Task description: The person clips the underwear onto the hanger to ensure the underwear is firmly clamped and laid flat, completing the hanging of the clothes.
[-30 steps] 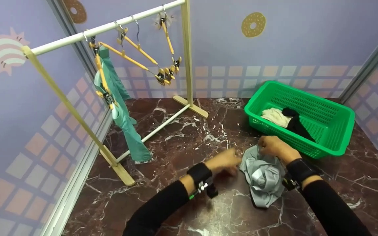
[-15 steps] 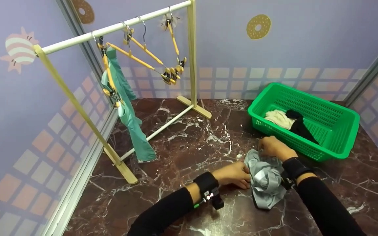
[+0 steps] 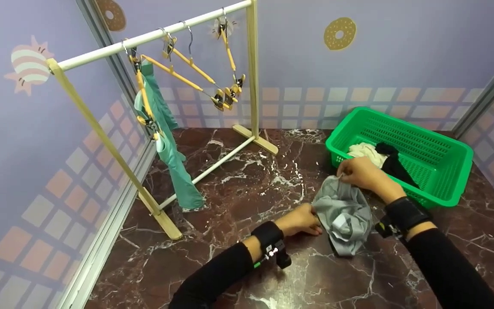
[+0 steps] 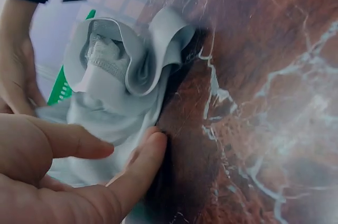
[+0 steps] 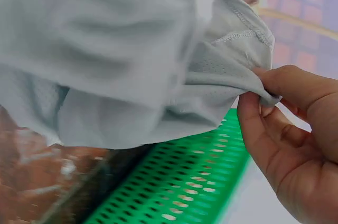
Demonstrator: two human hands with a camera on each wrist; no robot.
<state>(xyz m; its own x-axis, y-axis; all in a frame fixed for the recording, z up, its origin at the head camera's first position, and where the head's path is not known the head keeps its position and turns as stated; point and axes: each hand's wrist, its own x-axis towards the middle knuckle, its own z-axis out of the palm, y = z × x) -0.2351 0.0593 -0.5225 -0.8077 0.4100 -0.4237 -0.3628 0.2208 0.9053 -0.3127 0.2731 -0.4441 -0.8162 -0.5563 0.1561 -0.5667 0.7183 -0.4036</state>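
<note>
A crumpled grey garment (image 3: 345,214) of thin, stretchy cloth with stitched seams hangs partly raised over the floor. My right hand (image 3: 362,174) pinches its upper edge between thumb and fingers, as the right wrist view shows. At the garment's left edge, my left hand (image 3: 300,221) holds the cloth with curled fingers; the exact contact is partly hidden. In the left wrist view a folded band of the garment (image 4: 169,39) stands up beyond my fingers (image 4: 142,155). A white patch, perhaps a label, shows in the middle of the bundle.
A green basket (image 3: 465,171) behind my right hand contains cream cloth (image 3: 365,151) and black cloth (image 3: 397,167). On the left stands a rack (image 3: 253,77) carrying several yellow clip hangers (image 3: 191,64), one with a teal garment (image 3: 172,167). Walls flank the marble-patterned floor (image 3: 247,189).
My left hand has come in from the left to the garment's edge. My right hand, pinching the cloth, has lifted it up toward the basket, and the garment has spread somewhat.
</note>
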